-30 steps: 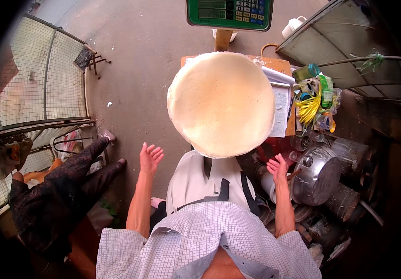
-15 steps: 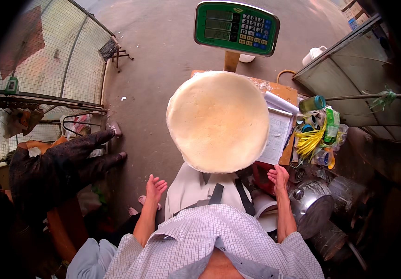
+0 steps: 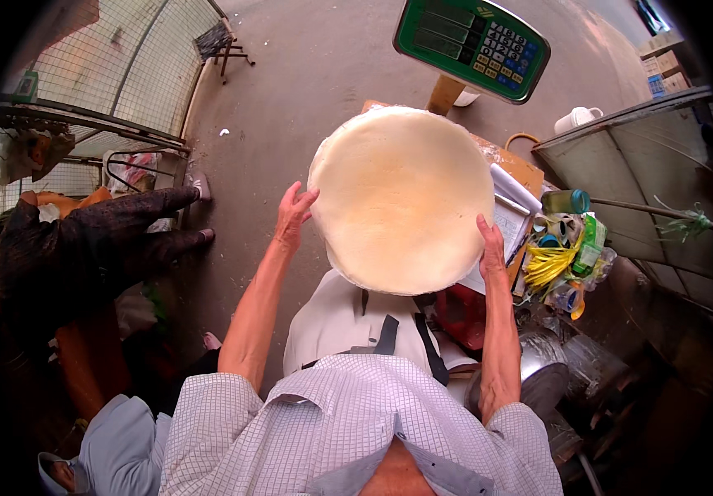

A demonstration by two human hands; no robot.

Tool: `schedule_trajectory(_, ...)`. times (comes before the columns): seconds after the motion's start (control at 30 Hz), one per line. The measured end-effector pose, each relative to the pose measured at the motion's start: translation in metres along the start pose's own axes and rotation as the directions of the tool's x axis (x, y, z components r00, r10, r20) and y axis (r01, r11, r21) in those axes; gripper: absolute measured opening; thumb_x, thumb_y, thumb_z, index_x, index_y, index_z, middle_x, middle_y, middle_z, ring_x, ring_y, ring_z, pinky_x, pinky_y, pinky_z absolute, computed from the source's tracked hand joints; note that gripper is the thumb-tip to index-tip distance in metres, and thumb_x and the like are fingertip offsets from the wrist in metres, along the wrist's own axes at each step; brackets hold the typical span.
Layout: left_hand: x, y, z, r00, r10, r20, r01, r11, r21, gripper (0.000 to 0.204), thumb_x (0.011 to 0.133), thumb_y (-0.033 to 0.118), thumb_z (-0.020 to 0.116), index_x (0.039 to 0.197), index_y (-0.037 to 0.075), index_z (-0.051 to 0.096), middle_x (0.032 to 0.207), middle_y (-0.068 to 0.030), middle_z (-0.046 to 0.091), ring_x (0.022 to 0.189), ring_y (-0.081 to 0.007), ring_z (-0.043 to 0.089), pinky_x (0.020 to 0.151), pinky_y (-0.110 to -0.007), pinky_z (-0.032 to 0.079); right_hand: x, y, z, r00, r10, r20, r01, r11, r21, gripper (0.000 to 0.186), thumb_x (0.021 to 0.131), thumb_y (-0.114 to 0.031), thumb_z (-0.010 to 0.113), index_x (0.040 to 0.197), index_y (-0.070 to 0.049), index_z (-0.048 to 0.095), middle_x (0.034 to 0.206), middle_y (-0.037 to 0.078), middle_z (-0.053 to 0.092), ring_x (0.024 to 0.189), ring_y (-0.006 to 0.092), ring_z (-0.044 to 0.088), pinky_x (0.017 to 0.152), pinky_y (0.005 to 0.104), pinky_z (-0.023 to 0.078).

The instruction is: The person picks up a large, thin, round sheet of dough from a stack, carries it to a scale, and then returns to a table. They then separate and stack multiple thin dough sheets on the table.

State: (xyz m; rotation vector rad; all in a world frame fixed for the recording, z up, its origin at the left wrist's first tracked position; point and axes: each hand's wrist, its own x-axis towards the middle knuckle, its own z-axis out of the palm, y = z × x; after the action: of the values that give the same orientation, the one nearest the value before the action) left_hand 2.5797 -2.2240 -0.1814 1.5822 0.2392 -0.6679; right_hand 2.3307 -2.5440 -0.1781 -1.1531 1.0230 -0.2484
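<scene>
A large round slab of pale dough or flatbread [image 3: 402,202], smooth on top with a rough rim, sits in front of my lap, below the green scale display [image 3: 472,45] on its post. What bears it underneath is hidden. My left hand [image 3: 294,217] is at its left rim, fingers spread and bent, with the fingertips at or nearly against the edge. On the other side my right hand [image 3: 491,245] has its fingers stretched upward along the right rim. Neither hand is visibly closed on the slab.
Behind the slab, a wooden board [image 3: 509,165] carries papers [image 3: 509,211]. To its right lie a green-lidded jar [image 3: 566,201], yellow ties [image 3: 552,259] and bags. Metal pots [image 3: 538,360] stand low right. Another person in dark clothes [image 3: 100,248] is at the left, beside mesh panels [image 3: 125,66].
Both my hands have risen from beside my lap to the slab's left and right rims. The view has shifted, and the scale display appears farther right and tilted.
</scene>
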Motion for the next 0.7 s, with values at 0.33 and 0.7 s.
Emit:
schedule_trajectory(0.33,0.071,-0.028,-0.009,0.860,-0.165,0.482,0.248,0.962,-0.114,0.071,0.070,0.040,0.079,0.127,0.003,0.056,0.117,-0.0111,0.063,0.107,-0.0222,0.061,0.093,-0.039,0.050,0.026,0.022,-0.010,0.963,0.209,0.172,-0.234,0.963,0.136,0.062,0.081,-0.022,0.075,0.130,0.006,0.049,0.120,0.018,0.062,0.107,0.0289,0.062,0.094,0.0381,0.050)
schedule_trajectory(0.7,0.002,0.013,0.019,0.970,0.072,0.234,-0.101,0.988,0.116,0.047,0.072,0.027,0.080,0.107,0.000,0.065,0.099,-0.0103,0.069,0.087,-0.0164,0.065,0.080,-0.034,0.054,0.039,0.031,-0.029,0.942,0.267,0.203,-0.300,0.942,0.152,0.053,0.082,-0.019,0.075,0.124,0.006,0.055,0.117,0.017,0.065,0.106,0.0290,0.064,0.094,0.0390,0.051)
